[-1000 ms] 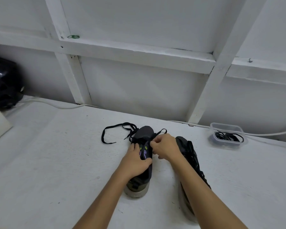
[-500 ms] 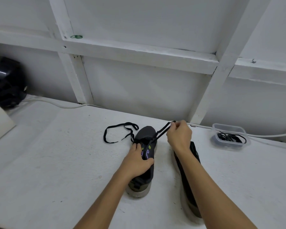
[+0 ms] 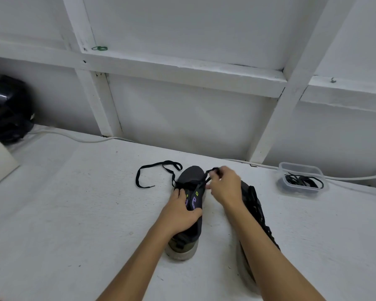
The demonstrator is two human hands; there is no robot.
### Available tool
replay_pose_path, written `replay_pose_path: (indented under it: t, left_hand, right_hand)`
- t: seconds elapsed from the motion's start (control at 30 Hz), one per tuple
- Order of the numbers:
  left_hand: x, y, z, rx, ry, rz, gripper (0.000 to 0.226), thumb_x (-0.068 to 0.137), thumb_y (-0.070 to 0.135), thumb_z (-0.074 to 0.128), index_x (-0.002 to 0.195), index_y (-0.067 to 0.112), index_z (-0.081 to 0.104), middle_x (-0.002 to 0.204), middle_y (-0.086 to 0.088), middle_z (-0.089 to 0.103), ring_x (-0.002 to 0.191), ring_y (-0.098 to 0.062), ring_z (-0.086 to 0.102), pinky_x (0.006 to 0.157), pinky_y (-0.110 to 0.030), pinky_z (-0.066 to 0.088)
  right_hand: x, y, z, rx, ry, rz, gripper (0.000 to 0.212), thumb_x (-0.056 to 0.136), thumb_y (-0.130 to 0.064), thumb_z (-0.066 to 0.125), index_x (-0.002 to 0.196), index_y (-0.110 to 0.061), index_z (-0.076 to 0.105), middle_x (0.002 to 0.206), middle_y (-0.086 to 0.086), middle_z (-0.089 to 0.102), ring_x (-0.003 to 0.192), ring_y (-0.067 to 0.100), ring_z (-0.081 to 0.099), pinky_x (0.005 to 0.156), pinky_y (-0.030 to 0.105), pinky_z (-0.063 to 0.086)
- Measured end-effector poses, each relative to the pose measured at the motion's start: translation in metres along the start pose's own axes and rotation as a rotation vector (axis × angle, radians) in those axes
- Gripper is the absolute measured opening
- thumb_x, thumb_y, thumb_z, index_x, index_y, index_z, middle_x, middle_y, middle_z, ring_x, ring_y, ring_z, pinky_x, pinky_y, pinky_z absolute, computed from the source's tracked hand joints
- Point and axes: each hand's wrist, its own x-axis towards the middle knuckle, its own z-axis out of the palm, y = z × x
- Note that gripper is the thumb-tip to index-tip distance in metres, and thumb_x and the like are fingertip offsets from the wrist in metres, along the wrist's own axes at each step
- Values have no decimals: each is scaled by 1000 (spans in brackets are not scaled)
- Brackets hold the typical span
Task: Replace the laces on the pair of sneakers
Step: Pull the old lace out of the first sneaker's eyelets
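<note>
Sneaker (image 3: 191,205) held by left hand (image 3: 178,213); right hand (image 3: 224,187) pinches its black lace (image 3: 206,179) beside the toe.

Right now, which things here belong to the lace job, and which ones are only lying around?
For the job: left sneaker, right sneaker, black lace, clear tub of laces, left hand, right hand.

Lying about: black helmet, white cable, green loop.

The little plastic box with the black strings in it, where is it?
The plastic box sits on the white table at the right of the head view, near the wall, beyond the right-side sneaker.
</note>
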Motion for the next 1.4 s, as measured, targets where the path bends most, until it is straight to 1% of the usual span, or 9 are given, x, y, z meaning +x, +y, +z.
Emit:
replay_pose_path:
  t: [0.13,0.27,0.37,0.5,0.7,0.93,1.13,1.23,1.4]
  left_hand:
    - [-1,-1,0,-2,-5,-6,96,88,51,57,161,15,6,168,4,3,152,-18,18,121,-37,26]
    - [0,-1,0,7,1,-12,95,87,52,57,161,16,9,168,3,5,151,-19,21,120,-39,28]
    - [1,-1,0,21,3,-13,94,87,52,57,160,16,10,167,1,10,149,-20,27,118,-39,31]
    - [1,-1,0,17,-5,-18,95,87,52,56,161,16,8,168,3,6,150,-19,23,119,-37,29]
    - [0,-2,0,0,-10,-20,97,87,53,56,161,16,4,168,5,2,152,-18,20,120,-35,26]
    - [-1,0,-2,-6,9,-12,94,87,52,58,160,17,12,166,2,12,148,-20,28,118,-38,31]
    - [-7,7,-15,-140,44,43,55,83,69,51,126,35,57,131,8,53,120,-13,53,103,-37,45]
    - [1,8,-25,-105,201,91,25,97,45,47,95,30,67,100,6,65,98,-13,60,93,-37,50]
    - [18,10,-33,-25,213,151,18,88,29,72,105,30,78,87,13,62,78,-3,62,69,-4,39]
  right_hand:
    - [12,-10,-19,270,264,89,19,100,-22,58,81,-18,59,72,0,66,69,28,74,65,49,62]
    - [-4,-5,-13,99,-115,222,39,90,-44,72,78,-7,68,76,8,73,70,16,75,51,33,60]
    - [-16,2,1,37,-214,151,30,82,-34,82,76,-8,68,76,10,73,70,22,73,55,38,62]
    - [-13,5,5,-33,-160,46,22,93,-22,69,76,-12,58,76,10,72,70,24,74,75,52,61]
    - [2,-1,-4,221,172,129,14,104,-22,47,92,-16,47,80,6,65,60,16,74,77,53,60]
    - [-16,6,1,111,-254,198,20,87,-34,77,98,-19,69,93,4,73,84,22,74,55,31,60]
    - [-16,11,8,12,-191,66,14,97,-19,65,87,-11,69,80,5,73,77,25,73,79,47,61]
    - [-16,12,9,17,-208,71,16,101,-19,59,87,-13,63,81,7,72,75,26,74,73,47,62]
    - [-17,15,10,18,-208,93,16,103,-19,53,90,-13,58,86,8,71,81,26,73,76,47,62]
